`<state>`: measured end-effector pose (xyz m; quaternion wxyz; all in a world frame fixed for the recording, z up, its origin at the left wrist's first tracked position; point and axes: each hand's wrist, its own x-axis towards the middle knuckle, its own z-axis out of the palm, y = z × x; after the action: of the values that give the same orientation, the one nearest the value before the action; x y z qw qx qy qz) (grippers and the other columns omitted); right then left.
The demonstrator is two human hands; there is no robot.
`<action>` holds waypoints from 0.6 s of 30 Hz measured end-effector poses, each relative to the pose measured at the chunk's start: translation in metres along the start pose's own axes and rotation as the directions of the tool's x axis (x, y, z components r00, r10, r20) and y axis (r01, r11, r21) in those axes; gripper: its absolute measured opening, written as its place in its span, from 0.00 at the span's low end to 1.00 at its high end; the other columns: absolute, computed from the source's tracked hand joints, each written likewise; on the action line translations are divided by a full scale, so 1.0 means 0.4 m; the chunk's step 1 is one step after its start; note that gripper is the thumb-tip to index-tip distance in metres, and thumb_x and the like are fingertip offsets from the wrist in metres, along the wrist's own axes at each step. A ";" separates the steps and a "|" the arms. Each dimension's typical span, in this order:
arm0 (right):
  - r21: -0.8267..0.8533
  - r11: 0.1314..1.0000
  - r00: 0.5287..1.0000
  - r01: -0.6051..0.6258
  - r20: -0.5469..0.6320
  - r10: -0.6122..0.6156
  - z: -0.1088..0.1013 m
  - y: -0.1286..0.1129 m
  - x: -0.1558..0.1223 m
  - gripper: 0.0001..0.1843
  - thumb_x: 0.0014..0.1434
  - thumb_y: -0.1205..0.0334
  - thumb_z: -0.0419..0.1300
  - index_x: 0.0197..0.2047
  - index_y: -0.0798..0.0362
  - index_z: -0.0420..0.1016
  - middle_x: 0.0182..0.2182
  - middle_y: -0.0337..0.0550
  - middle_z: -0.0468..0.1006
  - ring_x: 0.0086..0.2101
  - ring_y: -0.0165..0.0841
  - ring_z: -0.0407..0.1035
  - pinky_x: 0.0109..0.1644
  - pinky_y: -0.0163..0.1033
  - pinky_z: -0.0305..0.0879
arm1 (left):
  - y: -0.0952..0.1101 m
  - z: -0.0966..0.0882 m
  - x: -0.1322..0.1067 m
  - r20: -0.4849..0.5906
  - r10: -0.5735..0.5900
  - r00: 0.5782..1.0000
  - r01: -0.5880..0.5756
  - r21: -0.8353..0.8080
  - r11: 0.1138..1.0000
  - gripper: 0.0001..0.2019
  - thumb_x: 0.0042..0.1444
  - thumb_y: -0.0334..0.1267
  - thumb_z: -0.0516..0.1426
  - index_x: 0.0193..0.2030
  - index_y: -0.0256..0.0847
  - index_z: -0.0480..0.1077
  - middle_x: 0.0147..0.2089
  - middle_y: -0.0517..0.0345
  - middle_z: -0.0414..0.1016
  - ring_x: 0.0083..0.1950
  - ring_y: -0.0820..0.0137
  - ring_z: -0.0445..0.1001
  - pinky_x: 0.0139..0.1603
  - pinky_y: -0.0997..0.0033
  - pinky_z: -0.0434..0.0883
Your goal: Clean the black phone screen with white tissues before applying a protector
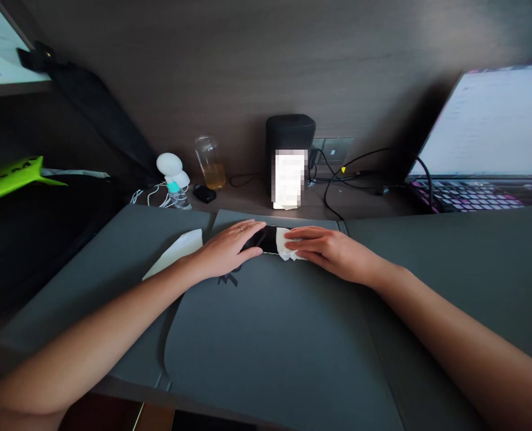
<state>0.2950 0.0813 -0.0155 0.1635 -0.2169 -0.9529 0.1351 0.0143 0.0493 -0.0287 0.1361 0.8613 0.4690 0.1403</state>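
A black smartphone [269,239] lies flat and sideways on the grey desk mat [275,335]. My left hand [227,250] grips its left end, thumb along the near edge and fingers along the far edge. A ring shows on one finger. My right hand [335,250] presses a crumpled white tissue [282,243] onto the phone's right part, fingers together on top. The tissue and fingers hide that end of the phone. Left of my left hand, a flat piece of white paper [176,252] rests on the mat, partly behind my forearm.
At the back stands a black box-shaped speaker [288,129] with a bright blurred panel before it. Left of it are a bottle with amber liquid [212,170], a small black object [204,193] and a white rounded device [171,164]. Cables [360,173] run towards an open laptop [486,149].
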 end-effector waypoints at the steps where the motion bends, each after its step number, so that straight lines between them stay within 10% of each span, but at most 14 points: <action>1: 0.011 1.000 1.000 -0.002 -0.008 0.002 0.000 0.000 0.000 0.16 0.68 0.63 0.54 0.54 0.46 0.77 0.57 0.42 0.74 0.58 0.38 0.67 0.62 0.48 0.66 | -0.001 0.000 0.000 -0.001 0.001 1.000 -0.001 -0.001 1.000 0.26 0.68 0.45 0.51 0.70 0.47 0.52 0.71 0.53 0.58 0.72 0.61 0.55 0.70 0.60 0.56; 18: 0.017 0.999 0.999 -0.049 -0.015 0.050 0.007 -0.001 0.001 0.16 0.69 0.59 0.52 0.55 0.48 0.76 0.58 0.46 0.73 0.56 0.38 0.69 0.61 0.47 0.66 | -0.003 0.002 0.001 -0.007 0.015 1.000 -0.015 0.008 1.000 0.25 0.68 0.46 0.51 0.70 0.47 0.52 0.71 0.55 0.58 0.71 0.62 0.55 0.70 0.61 0.57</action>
<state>0.2935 0.0808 -0.0178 0.1690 -0.2401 -0.9448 0.1453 0.0138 0.0503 -0.0299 0.1298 0.8647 0.4638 0.1425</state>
